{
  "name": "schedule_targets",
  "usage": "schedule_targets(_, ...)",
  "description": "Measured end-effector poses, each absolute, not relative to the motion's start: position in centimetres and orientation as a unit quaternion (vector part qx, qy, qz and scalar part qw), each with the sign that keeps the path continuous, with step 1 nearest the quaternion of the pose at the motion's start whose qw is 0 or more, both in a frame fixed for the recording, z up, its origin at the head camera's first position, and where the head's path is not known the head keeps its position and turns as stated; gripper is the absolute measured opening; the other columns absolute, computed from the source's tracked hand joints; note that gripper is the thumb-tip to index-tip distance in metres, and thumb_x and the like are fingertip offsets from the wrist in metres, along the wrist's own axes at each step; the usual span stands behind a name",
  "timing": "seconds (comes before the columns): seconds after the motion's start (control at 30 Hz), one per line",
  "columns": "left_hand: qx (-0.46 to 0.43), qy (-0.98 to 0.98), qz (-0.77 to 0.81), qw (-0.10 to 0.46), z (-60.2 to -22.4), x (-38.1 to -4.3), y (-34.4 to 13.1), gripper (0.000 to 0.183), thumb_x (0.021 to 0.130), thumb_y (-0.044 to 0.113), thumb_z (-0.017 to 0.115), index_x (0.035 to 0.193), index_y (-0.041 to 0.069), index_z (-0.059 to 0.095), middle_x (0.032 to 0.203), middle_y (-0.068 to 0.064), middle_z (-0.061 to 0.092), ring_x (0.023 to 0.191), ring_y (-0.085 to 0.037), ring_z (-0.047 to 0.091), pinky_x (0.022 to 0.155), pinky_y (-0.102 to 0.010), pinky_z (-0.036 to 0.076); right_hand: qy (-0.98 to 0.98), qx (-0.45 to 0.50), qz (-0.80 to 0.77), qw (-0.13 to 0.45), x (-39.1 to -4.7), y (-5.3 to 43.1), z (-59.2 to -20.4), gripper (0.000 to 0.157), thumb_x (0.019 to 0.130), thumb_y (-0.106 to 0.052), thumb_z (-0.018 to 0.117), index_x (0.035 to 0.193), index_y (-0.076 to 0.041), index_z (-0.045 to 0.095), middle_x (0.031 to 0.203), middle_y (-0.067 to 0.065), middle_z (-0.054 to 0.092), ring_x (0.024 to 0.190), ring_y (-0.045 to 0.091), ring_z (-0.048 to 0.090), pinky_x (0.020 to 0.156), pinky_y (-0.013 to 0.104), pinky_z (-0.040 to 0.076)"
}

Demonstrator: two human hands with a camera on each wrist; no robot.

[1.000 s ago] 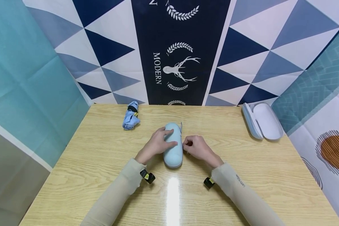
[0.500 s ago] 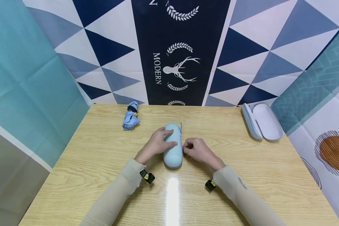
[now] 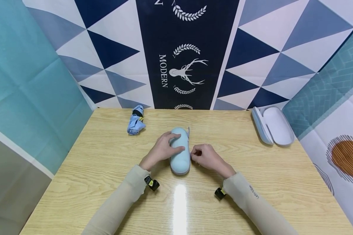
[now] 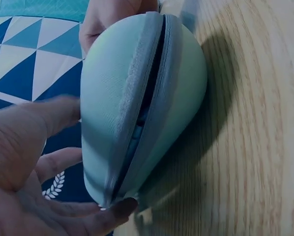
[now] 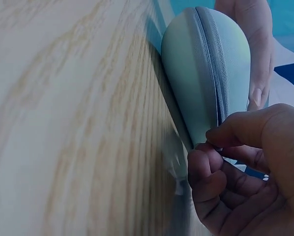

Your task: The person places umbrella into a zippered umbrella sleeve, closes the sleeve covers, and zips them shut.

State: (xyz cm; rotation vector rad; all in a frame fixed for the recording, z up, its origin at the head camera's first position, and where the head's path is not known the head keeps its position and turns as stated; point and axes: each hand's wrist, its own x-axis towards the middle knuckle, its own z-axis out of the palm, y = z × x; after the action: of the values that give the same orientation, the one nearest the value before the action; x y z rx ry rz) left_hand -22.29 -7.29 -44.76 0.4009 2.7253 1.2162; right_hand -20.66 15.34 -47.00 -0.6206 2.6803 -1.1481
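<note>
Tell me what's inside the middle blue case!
The blue case shows a dark gap; something bluish may be inside, too dim to name. Its shell hides the rest.

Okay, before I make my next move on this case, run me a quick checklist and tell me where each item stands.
1. Case steadied: ok. The left hand holds the light blue, rounded, elongated case from its left side, thumb over the top.
2. Right-hand grip: ok. The right hand pinches something small at the grey fabric zip seam.
3. Pinched piece is the zip pull: cannot tell. The fingers cover it.
4. Seam fully closed: not ok. The left wrist view shows a dark gap along it.
5. Other things out of the way: ok. The rolled blue cloth bundle with a black band and the open blue-and-white shell case lie apart.
</note>
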Motion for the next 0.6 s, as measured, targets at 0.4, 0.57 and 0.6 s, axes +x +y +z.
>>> schedule_targets(0.4, 0.177, 0.908, 0.378, 0.039, -45.5, -24.0, -7.5, 0.059, 0.093, 0.046, 0.075, 0.142, 0.017, 0.060, 0.165, -0.018, 0.034, 0.151, -0.040, 0.034, 0.120, -0.058, 0.034, 0.902, -0.206, -0.371, 0.077, -21.7, 15.9, -46.9, 0.014, 0.098, -0.009, 0.067, 0.089, -0.015, 0.075, 0.084, -0.001, 0.072, 0.074, 0.012, 0.058, 0.068, 0.028, 0.051)
schedule_targets(0.57, 0.197, 0.902, 0.381, 0.045, -46.0, -24.7, -7.6, 0.060, 0.093, 0.047, 0.074, 0.146, 0.022, 0.058, 0.168, -0.015, 0.029, 0.153, -0.040, 0.030, 0.120, -0.061, 0.031, 0.905, -0.202, -0.367, 0.078, -22.1, 16.1, -46.7, 0.014, 0.098, -0.008, 0.067, 0.088, -0.014, 0.075, 0.084, 0.000, 0.072, 0.075, 0.013, 0.059, 0.070, 0.029, 0.052)
schedule_targets(0.6, 0.210, 0.899, 0.382, 0.042, -46.1, -24.8, -7.6, 0.056, 0.094, 0.046, 0.073, 0.144, 0.022, 0.061, 0.168, -0.014, 0.030, 0.154, -0.041, 0.028, 0.121, -0.061, 0.029, 0.905, -0.202, -0.366, 0.076, -22.2, 16.1, -46.7, 0.014, 0.098, -0.008, 0.067, 0.088, -0.014, 0.076, 0.084, -0.001, 0.072, 0.076, 0.013, 0.060, 0.070, 0.029, 0.052)
